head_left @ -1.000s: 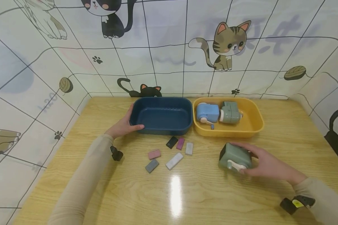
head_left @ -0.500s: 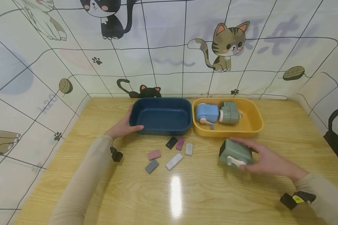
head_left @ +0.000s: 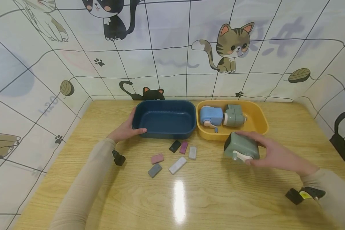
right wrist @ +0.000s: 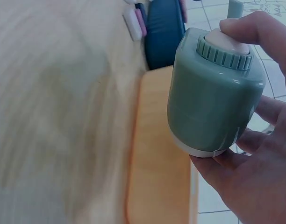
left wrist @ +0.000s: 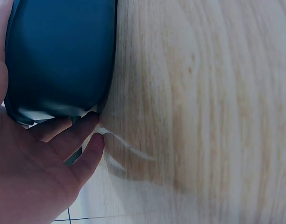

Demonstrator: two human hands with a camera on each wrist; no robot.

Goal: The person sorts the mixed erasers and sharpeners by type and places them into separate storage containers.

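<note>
My right hand (head_left: 279,156) grips a green pencil sharpener (head_left: 241,146) with a white crank, thumb at the crank's hub and fingers around the far side. It is held up just in front of the yellow bin (head_left: 233,136), overlapping its front edge in the head view. Inside that bin lie a blue sharpener (head_left: 214,115) and another green sharpener (head_left: 234,115). My left hand (head_left: 124,130) holds the left end of the dark blue bin (head_left: 168,133), thumb along its front side. In the left wrist view, the fingertips (left wrist: 89,119) reach round the bin's end.
Several small rectangular blocks lie in front of the blue bin, among them a black one (head_left: 175,146), a pink one (head_left: 157,158), a grey one (head_left: 155,170) and a long white one (head_left: 177,165). A cat-print sheet (head_left: 172,64) rises behind the wooden table (head_left: 126,198).
My right hand has raised the green sharpener and moved it away from me, toward the yellow bin. The left hand stays on the blue bin.
</note>
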